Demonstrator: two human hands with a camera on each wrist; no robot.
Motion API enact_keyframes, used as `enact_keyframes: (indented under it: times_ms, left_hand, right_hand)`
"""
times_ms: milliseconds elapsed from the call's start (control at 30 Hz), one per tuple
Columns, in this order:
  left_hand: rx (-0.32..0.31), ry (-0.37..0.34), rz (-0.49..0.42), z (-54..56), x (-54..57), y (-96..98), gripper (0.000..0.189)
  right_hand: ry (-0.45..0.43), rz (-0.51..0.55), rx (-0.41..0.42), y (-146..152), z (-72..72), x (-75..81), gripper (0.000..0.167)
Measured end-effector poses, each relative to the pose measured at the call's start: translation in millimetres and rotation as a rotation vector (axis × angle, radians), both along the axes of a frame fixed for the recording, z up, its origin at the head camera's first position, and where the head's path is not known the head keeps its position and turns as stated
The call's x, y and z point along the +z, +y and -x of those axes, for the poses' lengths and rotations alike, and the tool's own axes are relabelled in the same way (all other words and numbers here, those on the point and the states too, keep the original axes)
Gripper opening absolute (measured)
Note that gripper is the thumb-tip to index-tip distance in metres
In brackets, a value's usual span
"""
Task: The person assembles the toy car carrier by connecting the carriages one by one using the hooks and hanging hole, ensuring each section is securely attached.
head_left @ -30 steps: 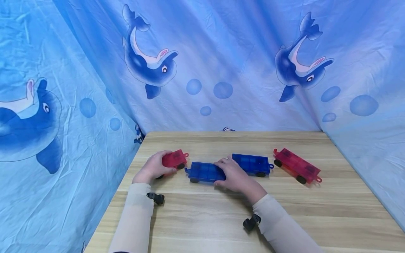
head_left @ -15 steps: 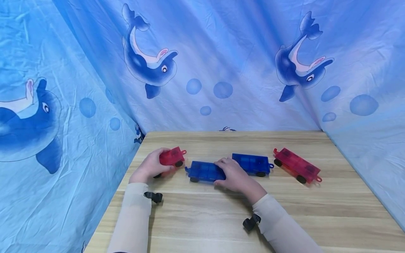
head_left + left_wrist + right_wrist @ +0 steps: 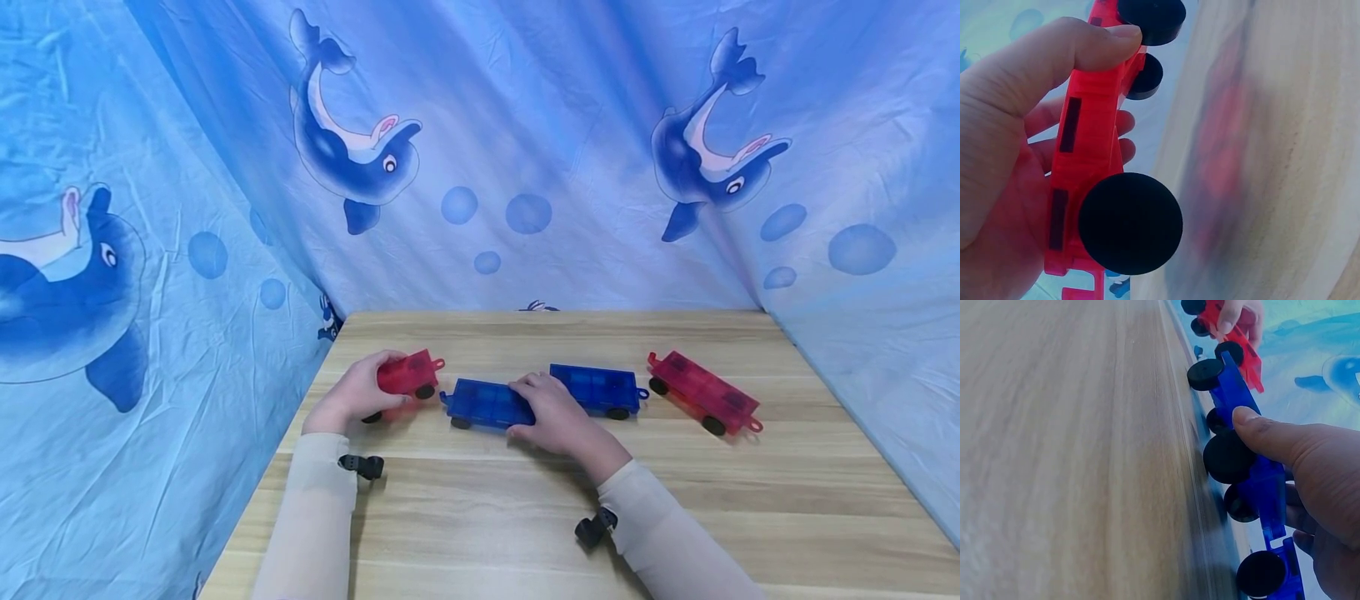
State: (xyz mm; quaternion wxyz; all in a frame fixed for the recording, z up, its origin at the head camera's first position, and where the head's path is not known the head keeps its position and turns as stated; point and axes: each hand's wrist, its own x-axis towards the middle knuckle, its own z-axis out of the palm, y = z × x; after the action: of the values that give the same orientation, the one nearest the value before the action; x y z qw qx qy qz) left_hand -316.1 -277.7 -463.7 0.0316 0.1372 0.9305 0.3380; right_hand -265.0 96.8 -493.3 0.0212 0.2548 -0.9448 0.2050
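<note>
The left hand [image 3: 356, 392] has thumb and fingers wrapped round the left red car [image 3: 408, 373], near the left edge of the counter [image 3: 465, 517], toward its far left corner; from here, wheel contact with the surface cannot be confirmed. The loop end of this car sits just beside, and apart from, the hook of the left blue car [image 3: 483, 403]. The right hand [image 3: 555, 417] grasps that blue car from the near side, thumb toward the counter's near edge, fingers over the far side. The right blue car [image 3: 596, 388] stands directly behind it, on the side toward the right edge; their ends meet by the right hand, but latching cannot be verified. The right red car [image 3: 705, 390] stands apart near the right edge, set obliquely, hook toward the far edge, loop toward the near right corner.
</note>
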Motion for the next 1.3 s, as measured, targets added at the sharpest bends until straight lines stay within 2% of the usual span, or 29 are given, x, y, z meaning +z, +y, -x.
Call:
enact_keyframes:
  times_ms: [300,533,967,1300]
  left_hand:
    - [-0.021,-0.022,-0.024,-2.9,4.4,0.6,0.076]
    - [-0.077,-0.011,-0.017,-2.8,5.6,3.8,0.077]
    - [-0.077,-0.069,-0.042,-3.7,4.7,10.4,0.075]
    - [-0.094,-0.089,-0.013,-2.6,-0.1,9.5,0.074]
  right_hand:
    - [0.016,-0.008,-0.016,-0.2,1.2,-1.4,0.083]
    - [0.021,-0.032,-0.062,-0.8,2.0,-2.5,0.084]
    - [0.018,-0.039,-0.090,-1.8,2.0,-1.2,0.084]
    - [0.023,-0.032,-0.099,-2.1,2.3,-1.7,0.085]
